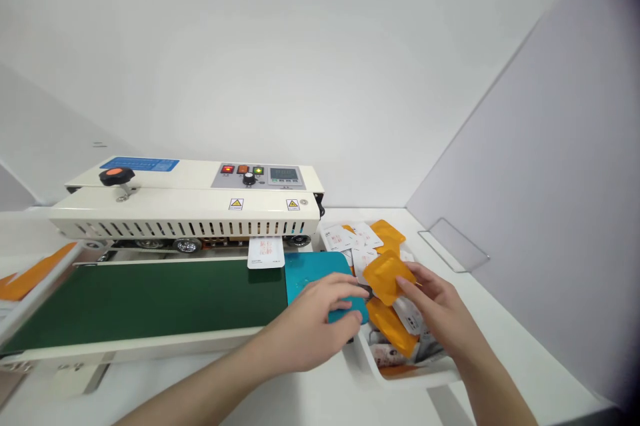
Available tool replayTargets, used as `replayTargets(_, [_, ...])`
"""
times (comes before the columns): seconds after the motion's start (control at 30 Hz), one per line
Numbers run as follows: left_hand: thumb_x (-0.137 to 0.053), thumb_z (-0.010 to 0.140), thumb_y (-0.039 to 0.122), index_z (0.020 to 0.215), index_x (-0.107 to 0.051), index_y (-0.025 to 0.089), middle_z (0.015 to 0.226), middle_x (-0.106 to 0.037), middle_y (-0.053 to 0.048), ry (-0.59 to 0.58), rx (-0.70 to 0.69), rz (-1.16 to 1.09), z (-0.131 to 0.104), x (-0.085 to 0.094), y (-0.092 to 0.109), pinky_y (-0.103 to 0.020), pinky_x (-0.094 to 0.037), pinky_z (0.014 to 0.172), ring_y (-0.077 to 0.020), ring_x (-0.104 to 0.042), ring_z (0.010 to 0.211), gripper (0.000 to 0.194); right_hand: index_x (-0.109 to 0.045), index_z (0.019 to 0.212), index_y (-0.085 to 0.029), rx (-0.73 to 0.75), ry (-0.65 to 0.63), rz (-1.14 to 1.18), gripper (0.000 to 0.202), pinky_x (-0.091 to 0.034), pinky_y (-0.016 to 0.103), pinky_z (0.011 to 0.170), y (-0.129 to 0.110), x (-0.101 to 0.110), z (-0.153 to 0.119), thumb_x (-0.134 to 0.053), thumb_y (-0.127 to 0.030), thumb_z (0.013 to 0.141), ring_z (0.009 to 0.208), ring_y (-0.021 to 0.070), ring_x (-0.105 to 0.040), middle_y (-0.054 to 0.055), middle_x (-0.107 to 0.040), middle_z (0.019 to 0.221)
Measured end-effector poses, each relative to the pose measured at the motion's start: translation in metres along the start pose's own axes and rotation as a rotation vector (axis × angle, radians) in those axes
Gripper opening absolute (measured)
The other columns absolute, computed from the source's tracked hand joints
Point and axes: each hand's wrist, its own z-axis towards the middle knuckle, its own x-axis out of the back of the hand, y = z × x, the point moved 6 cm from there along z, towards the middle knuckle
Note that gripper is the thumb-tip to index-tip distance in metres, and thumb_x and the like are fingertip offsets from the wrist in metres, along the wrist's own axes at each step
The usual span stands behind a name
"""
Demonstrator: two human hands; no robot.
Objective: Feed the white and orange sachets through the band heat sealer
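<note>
My right hand (437,306) pinches a small orange pouch (389,277) at its right edge, above a white bin (367,363). In the bin lie several pouches, orange on one side and white with red print on the other. Over the teal plate (320,269) at the conveyor's right end hovers my left hand (325,319), fingers bent and thumb apart, with nothing visibly held. A small dark piece shows by its fingertips; I cannot make out what it is. One white printed pouch (266,253) sits with its far edge under the band sealer (190,209).
The sealer's green belt (165,299) runs left from the teal plate. Its control panel (260,176) has lit switches and a knob. Another white bin with orange pouches (30,276) stands at the far left. A wire frame (455,246) leans by the right wall.
</note>
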Motion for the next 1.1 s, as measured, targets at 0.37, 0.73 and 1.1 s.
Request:
replayTargets(0.37, [-0.053,0.085,0.022,0.119,-0.061,0.025,0.126,-0.06,-0.002,0.013,-0.103,0.197,-0.002,0.0,0.006,-0.032,-0.039,0.104,-0.0187,-0.05,0.119,0.035,-0.036,0.14,-0.032,-0.001,-0.105,0.017,0.073,-0.056,0.036,0.076,-0.008,-0.013,-0.009,-0.072,-0.038,0.077,0.098,0.027,-0.064,0.009,-0.065,0.115])
replayTargets(0.73, [-0.053,0.084,0.023,0.117,-0.063,0.024,0.12,-0.064,-0.003,-0.037,-0.086,0.188,-0.002,0.0,0.006,-0.031,-0.039,0.099,-0.0201,-0.054,0.112,0.034,-0.065,0.114,-0.022,-0.017,-0.219,-0.074,0.036,-0.052,0.033,0.068,0.006,-0.009,-0.007,-0.063,-0.042,0.084,0.072,0.0203,-0.06,0.006,-0.066,0.082])
replayTargets(1.1, [-0.053,0.086,0.031,0.118,-0.061,0.024,0.115,-0.063,-0.006,-0.071,-0.026,0.234,-0.006,-0.002,0.003,-0.033,-0.039,0.096,-0.023,-0.054,0.111,0.034,-0.062,0.118,-0.022,-0.013,-0.195,-0.079,0.043,-0.053,0.032,0.064,0.009,-0.011,-0.004,-0.07,-0.039,0.079,0.066,0.0174,-0.059,0.003,-0.065,0.077])
